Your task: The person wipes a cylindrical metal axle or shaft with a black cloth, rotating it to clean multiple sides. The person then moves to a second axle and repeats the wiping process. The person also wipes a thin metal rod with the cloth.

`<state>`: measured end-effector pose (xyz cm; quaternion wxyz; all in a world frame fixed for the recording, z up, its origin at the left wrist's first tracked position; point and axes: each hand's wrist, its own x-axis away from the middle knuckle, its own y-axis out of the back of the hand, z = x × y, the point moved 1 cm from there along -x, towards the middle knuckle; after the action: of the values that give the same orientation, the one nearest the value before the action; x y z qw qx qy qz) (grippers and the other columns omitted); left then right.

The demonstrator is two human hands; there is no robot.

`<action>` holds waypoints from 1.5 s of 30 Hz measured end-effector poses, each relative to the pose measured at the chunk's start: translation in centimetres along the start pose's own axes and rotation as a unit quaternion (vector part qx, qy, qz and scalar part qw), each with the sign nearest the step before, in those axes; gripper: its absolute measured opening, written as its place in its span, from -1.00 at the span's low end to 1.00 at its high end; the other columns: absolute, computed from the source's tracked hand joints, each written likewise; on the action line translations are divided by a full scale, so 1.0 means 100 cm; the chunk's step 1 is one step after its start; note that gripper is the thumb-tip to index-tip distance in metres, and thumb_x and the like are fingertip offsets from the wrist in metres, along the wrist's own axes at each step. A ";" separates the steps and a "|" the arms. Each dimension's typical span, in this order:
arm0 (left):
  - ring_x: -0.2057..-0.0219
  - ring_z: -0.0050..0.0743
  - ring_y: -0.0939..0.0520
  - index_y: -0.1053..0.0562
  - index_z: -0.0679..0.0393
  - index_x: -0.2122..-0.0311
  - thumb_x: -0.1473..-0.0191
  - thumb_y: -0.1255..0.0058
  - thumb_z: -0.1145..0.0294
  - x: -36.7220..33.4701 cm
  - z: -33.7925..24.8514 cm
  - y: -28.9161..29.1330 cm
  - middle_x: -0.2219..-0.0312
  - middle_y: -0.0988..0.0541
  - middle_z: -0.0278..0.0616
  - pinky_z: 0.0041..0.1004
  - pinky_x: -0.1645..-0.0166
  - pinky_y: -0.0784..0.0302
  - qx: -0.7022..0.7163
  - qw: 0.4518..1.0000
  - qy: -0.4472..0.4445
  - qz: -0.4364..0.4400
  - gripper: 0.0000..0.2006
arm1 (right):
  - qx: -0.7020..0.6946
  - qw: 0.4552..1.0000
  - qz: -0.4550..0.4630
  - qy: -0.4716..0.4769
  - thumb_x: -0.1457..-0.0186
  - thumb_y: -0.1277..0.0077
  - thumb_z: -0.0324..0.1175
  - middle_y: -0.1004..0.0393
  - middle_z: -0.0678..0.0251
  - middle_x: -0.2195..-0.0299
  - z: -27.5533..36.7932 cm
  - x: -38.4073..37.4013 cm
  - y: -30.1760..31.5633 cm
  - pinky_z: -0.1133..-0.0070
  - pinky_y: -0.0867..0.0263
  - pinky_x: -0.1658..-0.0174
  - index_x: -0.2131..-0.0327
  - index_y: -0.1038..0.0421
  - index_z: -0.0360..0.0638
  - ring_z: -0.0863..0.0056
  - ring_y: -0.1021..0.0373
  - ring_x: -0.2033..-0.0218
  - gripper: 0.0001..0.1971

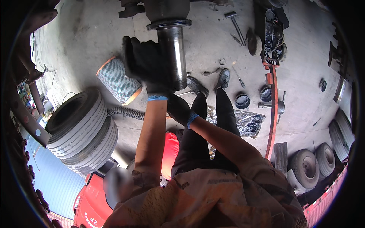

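A bare, shiny metal axle spindle (175, 57) points toward me from a dark collar at the top. My left hand (146, 62), in a black glove with a blue cuff, is up on the spindle's left side. Its fingers are raised and partly apart, and nothing shows in them; whether it touches the metal is unclear. Below the spindle's end is my right hand (178, 109), gloved the same way, close by the left wrist. The right fingers are mostly hidden in the dark of the glove, so their grip cannot be made out.
A blue mesh cylinder with orange rims (119, 80) lies left, beside stacked truck tyres (78, 129). A floor jack (273, 38) with a long red handle (273, 114) is right. A hammer (236, 28), dark rings (242, 100) and a plastic sheet with parts (251, 123) lie on the floor.
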<state>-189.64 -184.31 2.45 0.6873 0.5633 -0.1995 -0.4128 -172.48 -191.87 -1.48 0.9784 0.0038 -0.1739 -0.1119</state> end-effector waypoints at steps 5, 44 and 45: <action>0.16 -0.01 -0.48 -0.36 0.35 0.03 -0.02 0.11 0.26 -0.006 -0.057 -0.042 0.14 -0.46 0.12 -0.17 0.05 -0.35 0.019 0.992 0.072 0.102 -0.55 | 0.076 0.993 -0.039 0.084 -0.07 0.10 -0.30 -0.42 0.03 0.43 -0.009 -0.003 0.024 0.32 -0.31 0.29 0.26 -0.37 -0.18 0.07 -0.38 0.34 -0.79; 0.09 0.11 -0.40 -0.14 0.31 -0.09 0.07 -0.01 0.19 -0.012 -0.061 0.034 0.10 -0.35 0.18 -0.20 0.00 -0.32 0.235 0.954 0.173 0.065 -0.36 | 0.024 0.986 0.051 -0.157 -0.09 0.08 -0.26 -0.49 0.06 0.37 -0.004 0.019 0.039 0.28 -0.32 0.25 0.33 -0.43 -0.16 0.05 -0.41 0.28 -0.80; 0.06 0.05 -0.39 -0.16 0.35 -0.08 0.04 0.05 0.28 -0.015 -0.060 0.031 0.09 -0.35 0.13 -0.19 -0.02 -0.30 0.271 0.948 0.159 0.048 -0.42 | 0.008 0.983 0.051 -0.177 -0.09 0.05 -0.27 -0.50 0.08 0.34 -0.002 0.015 0.045 0.33 -0.33 0.23 0.28 -0.45 -0.15 0.08 -0.42 0.26 -0.80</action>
<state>-185.05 -179.40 3.95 0.5506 0.7766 -0.2182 -0.2149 -170.04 -187.83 -0.97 0.9365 -0.0169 -0.3454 -0.0588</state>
